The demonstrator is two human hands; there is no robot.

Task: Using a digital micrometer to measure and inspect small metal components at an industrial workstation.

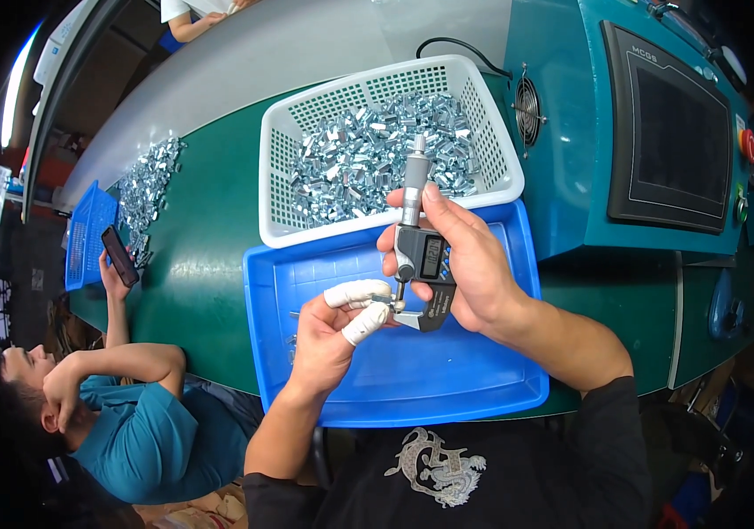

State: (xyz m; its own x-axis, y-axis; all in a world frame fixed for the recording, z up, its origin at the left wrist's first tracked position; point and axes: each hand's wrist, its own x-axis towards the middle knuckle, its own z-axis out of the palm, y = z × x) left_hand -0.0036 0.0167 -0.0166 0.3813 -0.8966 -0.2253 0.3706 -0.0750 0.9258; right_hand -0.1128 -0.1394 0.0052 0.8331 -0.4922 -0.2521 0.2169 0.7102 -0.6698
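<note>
My right hand [475,273] is wrapped round a digital micrometer [418,251], its thimble pointing up and away and its small display facing me. White finger cots cover the thumb and forefinger of my left hand [328,339]. Those two fingers pinch a small metal part [383,301] at the micrometer's jaws; its exact shape is mostly hidden by the fingertips. Both hands are above a shallow blue tray [447,401], in which a few metal pieces show at the left side. Just behind stands a white perforated basket [276,212] heaped with small shiny metal parts [377,159].
A teal machine [557,115] with a dark screen [672,132] and a red button [749,145] stands at the right. Loose metal parts [152,181] and a blue basket [86,234] lie far left. A seated person [143,423] there holds a phone [118,256]. Another person stands behind.
</note>
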